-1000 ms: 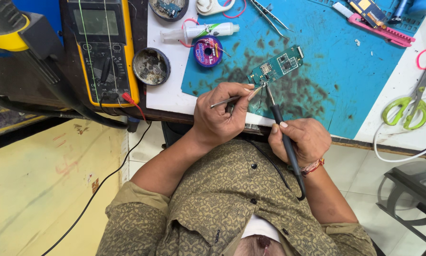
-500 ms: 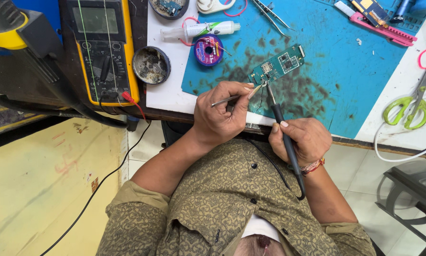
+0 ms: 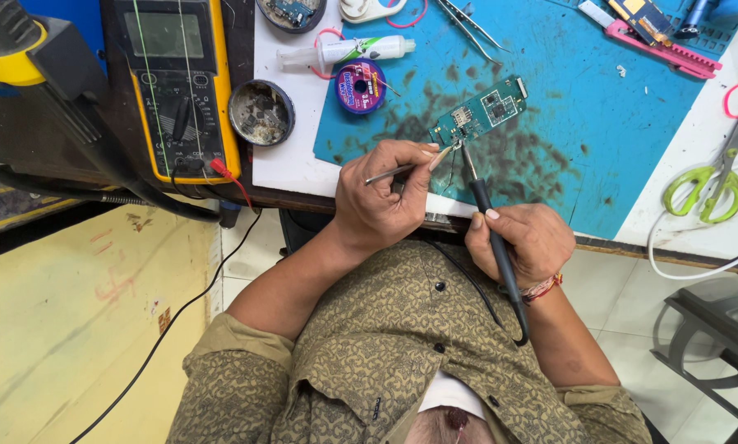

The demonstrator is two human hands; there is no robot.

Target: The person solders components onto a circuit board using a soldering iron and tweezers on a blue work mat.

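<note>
A small green circuit board [image 3: 479,113] lies on the stained blue work mat [image 3: 583,140]. My left hand [image 3: 383,197] grips metal tweezers [image 3: 402,169], whose tips reach the board's near end. My right hand [image 3: 521,240] holds a black soldering iron [image 3: 492,230] like a pen. Its tip touches the board's near edge beside the tweezers. The iron's cord runs down over my patterned shirt.
A yellow multimeter [image 3: 174,78] with a red lead sits at the left, next to a round tin [image 3: 260,112]. A purple solder-wick spool [image 3: 360,85], a white tube [image 3: 348,51], spare tweezers [image 3: 468,26], green-handled scissors [image 3: 718,168] and a pink tool [image 3: 652,45] surround the mat.
Both hands stay at the board. The view has shifted slightly; tweezers and iron tip remain at the board's near end.
</note>
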